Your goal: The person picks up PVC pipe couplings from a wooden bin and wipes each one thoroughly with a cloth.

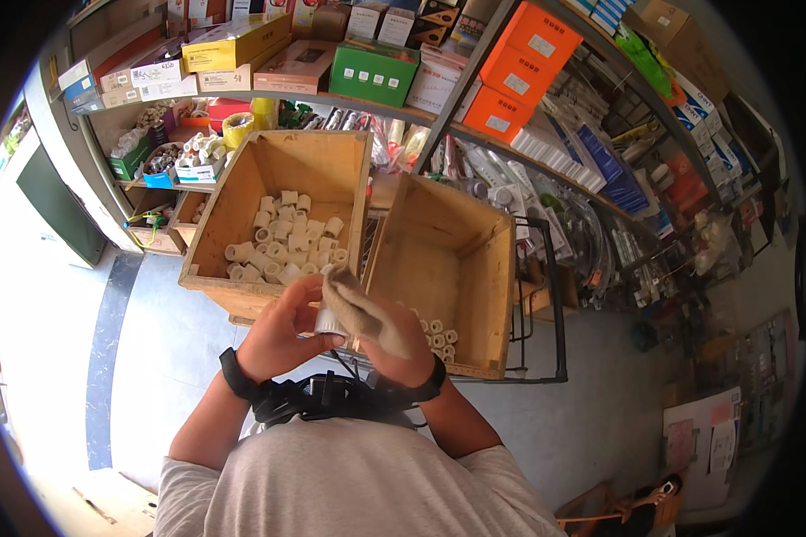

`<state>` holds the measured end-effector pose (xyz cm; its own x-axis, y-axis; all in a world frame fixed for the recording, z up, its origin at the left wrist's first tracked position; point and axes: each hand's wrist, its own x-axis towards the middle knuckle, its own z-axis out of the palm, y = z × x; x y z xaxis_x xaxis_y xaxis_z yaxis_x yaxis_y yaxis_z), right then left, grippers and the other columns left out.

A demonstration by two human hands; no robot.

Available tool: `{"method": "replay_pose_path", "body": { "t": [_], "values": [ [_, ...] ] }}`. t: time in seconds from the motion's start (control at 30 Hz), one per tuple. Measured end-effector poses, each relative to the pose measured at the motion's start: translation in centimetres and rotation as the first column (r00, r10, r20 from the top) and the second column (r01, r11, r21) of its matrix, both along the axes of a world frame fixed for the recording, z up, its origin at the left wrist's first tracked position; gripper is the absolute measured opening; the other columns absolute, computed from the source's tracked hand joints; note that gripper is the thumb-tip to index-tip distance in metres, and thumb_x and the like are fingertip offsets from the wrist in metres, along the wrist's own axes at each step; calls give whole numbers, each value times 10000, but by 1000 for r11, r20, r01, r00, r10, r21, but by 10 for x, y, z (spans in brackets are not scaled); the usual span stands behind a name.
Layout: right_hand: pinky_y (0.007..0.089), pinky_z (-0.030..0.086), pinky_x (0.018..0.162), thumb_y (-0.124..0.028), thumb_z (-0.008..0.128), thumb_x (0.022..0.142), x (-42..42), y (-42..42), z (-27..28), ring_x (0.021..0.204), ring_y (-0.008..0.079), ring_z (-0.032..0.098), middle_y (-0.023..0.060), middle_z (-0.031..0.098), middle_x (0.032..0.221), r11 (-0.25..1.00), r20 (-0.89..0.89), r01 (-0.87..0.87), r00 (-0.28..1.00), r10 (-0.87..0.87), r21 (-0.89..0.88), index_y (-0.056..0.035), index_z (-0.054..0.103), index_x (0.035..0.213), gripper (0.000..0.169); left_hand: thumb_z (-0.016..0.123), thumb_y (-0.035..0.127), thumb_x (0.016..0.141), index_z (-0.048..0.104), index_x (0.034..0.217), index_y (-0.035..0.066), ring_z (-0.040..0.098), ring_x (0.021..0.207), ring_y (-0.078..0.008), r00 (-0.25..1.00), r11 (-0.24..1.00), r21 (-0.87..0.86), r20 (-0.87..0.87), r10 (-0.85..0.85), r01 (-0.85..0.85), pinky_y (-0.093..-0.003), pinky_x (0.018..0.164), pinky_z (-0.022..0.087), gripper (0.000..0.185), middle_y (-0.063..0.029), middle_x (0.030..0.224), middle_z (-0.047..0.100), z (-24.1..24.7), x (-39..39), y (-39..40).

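Note:
My left hand grips a white plastic pipe fitting, its ribbed open end towards me. A beige cloth lies over the fitting's far side, with my right hand holding it. Both hands are above the near edges of two wooden boxes. The left wooden box contains many white plastic pipe fittings in a loose heap. In the right wooden box, several smaller white fittings sit in the near left corner, partly hidden by my right hand.
Shelving beyond the boxes holds cartons, including a green box and orange boxes. A black metal frame stands right of the right box. Smaller open bins are at the left. Packaged goods crowd the right shelves.

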<state>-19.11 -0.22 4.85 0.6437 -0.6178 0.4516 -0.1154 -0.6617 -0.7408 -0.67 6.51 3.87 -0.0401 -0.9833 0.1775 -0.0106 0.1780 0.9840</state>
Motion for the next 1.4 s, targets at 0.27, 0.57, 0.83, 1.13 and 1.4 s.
{"method": "replay_pose_path", "body": {
  "t": [0.27,0.57,0.83,1.13,1.4],
  "values": [
    [340,494,709,-24,631,778,1,3,-15,795,324,619,123,616,897,974,64,-222,974,219,41,-144,545,1264,508,722,-25,755,446,1230,58,610,986,-132,979,992,-122,201,35,-11,-291,825,504,555,-95,1126,602,-10,13,-7],
    [328,491,709,-37,617,803,1,-5,-49,834,317,635,133,630,946,980,87,-192,978,187,54,-101,544,1257,464,783,13,719,414,1266,26,608,978,-135,999,999,-50,-49,-16,14,-291,837,510,660,-86,1107,599,-8,6,-6],
    [320,491,776,-33,600,819,-9,-1,-10,927,286,645,145,638,1054,974,103,-129,989,111,187,-69,538,1253,440,776,19,737,397,1281,33,588,990,-122,999,999,11,42,-32,32,-283,867,486,663,-66,1083,594,-2,4,6],
    [336,497,728,-21,610,812,-10,7,2,844,327,629,138,634,970,952,-4,-292,956,294,92,-80,533,1261,460,741,-28,745,404,1261,34,590,992,-117,997,998,-60,75,7,-3,-263,850,484,620,-69,1094,595,-6,7,2],
    [334,500,728,3,613,800,-2,6,-10,862,307,640,143,645,973,979,84,-200,977,197,33,-75,542,1241,454,731,-13,766,372,1279,41,595,941,-113,999,990,-136,7,31,-30,-246,790,494,628,-56,1071,594,-8,1,-2]
  ]
}}
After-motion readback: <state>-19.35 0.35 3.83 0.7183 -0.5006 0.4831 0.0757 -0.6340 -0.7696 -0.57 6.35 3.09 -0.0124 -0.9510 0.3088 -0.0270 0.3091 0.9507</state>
